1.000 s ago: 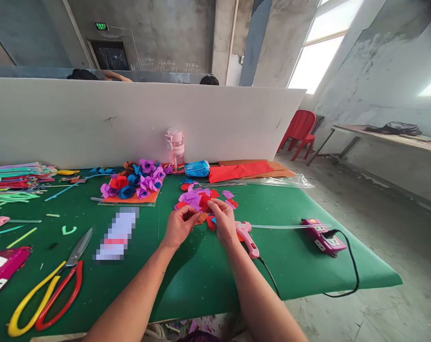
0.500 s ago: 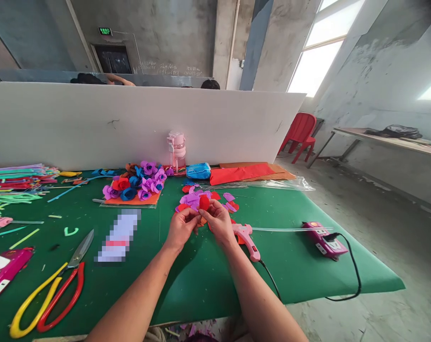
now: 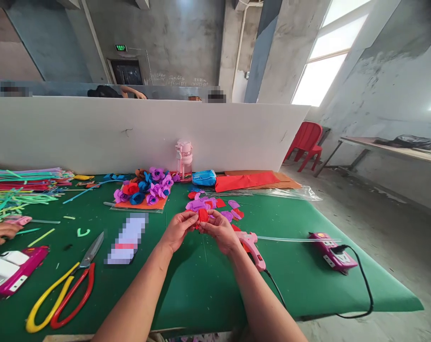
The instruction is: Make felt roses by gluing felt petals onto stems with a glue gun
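A small red paper petal (image 3: 203, 216) is pinched between the fingertips of my left hand (image 3: 180, 229) and my right hand (image 3: 220, 231), above the green tabletop. Both hands are closed on it, one at each side. Just beyond them lies a loose pile of purple paper petals (image 3: 198, 204) with red ones among them. By my right wrist a pink glue gun (image 3: 251, 247) rests on its side, a clear glue stick (image 3: 294, 240) sticking out of its back. Finished paper flowers (image 3: 156, 178) in purple, blue and red sit in a cluster at the back left.
Scissors (image 3: 71, 280) with yellow and red handles lie at left, near a power strip (image 3: 21, 270). Another person's hand (image 3: 2, 232) is at the left edge. Coloured stems (image 3: 26, 178), a pink bottle (image 3: 184, 156), red paper (image 3: 247, 180) and a second power strip (image 3: 331, 251) surround the workspace.
My view has tilted up, so the tabletop sits lower. The red petal is now gripped from both sides. Another person's hand has appeared at the left edge.
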The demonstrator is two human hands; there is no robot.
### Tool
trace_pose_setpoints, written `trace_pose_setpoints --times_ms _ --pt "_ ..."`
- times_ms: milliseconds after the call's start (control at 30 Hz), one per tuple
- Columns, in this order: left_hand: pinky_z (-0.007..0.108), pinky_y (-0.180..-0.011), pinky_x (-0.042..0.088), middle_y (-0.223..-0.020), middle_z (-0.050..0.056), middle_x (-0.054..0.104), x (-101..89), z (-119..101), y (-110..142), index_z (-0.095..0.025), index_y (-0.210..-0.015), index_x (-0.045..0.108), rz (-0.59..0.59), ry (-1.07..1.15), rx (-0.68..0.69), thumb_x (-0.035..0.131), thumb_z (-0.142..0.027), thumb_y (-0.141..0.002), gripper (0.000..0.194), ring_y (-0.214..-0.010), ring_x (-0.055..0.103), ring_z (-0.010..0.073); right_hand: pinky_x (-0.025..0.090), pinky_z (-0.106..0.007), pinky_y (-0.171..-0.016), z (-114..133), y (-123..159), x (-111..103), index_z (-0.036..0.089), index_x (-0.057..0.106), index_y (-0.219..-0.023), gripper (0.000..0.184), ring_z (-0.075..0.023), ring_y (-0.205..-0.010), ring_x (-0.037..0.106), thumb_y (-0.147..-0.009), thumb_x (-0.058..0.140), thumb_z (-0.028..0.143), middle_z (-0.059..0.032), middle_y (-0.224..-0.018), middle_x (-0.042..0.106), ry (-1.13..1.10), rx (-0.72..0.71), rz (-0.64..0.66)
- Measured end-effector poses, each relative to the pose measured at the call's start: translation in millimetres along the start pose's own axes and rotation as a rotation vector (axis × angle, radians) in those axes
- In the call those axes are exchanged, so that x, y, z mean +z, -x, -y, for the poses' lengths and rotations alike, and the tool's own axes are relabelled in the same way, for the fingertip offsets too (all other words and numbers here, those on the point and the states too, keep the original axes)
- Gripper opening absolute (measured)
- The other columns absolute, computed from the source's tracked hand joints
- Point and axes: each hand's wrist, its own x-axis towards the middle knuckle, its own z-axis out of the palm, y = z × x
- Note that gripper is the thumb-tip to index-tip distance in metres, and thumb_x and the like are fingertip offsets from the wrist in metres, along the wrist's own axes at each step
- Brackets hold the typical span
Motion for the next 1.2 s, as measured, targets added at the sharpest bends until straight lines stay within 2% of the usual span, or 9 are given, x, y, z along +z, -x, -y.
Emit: trace_pose_setpoints --times_ms 400,733,867,1000,1200 --pt "0.022 -0.056 0.041 -0.064 0.002 0.064 0.8 2 -2 -0.013 -0.070 0.069 -0.046 0.153 -0.026 0.079 -0.031 -0.059 0.023 -0.056 0.053 0.0086 0.046 -0.026 -0.064 0 0 0 0.020 0.052 -0.088 0.044 -0.0117 -0.057 0.062 -0.055 0.082 0.026 0.0005 -0.067 0.070 -0.009 0.024 -0.012" --pt "0.022 -0.057 0.044 -0.058 -0.001 0.060 3.0 4 -3 -0.013 -0.068 0.066 -0.037 0.225 -0.051 0.079 -0.028 -0.058 0.022 -0.054 0.054 0.0083 0.046 -0.025 -0.061 -3 -2 -1 0.020 0.053 -0.086 0.045 -0.0112 -0.057 0.061 -0.054 0.083 0.028 0.0031 -0.062 0.067 -0.012 0.029 0.004" --pt "0.021 -0.054 0.041 -0.056 -0.002 0.059 4.8 5 -4 -0.013 -0.068 0.065 -0.138 0.250 -0.043 0.079 -0.028 -0.056 0.024 -0.051 0.052 0.0079 0.046 -0.024 -0.062 -5 -2 3 0.019 0.055 -0.085 0.039 -0.0106 -0.057 0.060 -0.057 0.080 0.029 0.0029 -0.063 0.066 0.046 0.021 -0.015" --pt "0.018 -0.050 0.036 -0.056 -0.004 0.057 5.3 6 -5 -0.013 -0.067 0.065 -0.254 0.260 -0.011 0.080 -0.027 -0.053 0.024 -0.049 0.048 0.0047 0.046 -0.024 -0.062 -12 -5 3 0.019 0.058 -0.083 0.036 -0.0122 -0.062 0.062 -0.058 0.079 0.032 0.0021 -0.066 0.066 0.180 -0.072 -0.062" --pt "0.018 -0.050 0.034 -0.054 -0.004 0.055 5.4 12 -6 -0.013 -0.068 0.066 -0.252 0.223 0.012 0.078 -0.029 -0.056 0.023 -0.049 0.045 0.0041 0.045 -0.024 -0.056 -19 -8 4 0.018 0.060 -0.079 0.032 -0.0136 -0.061 0.061 -0.061 0.075 0.039 0.0003 -0.066 0.065 0.299 -0.150 -0.138"
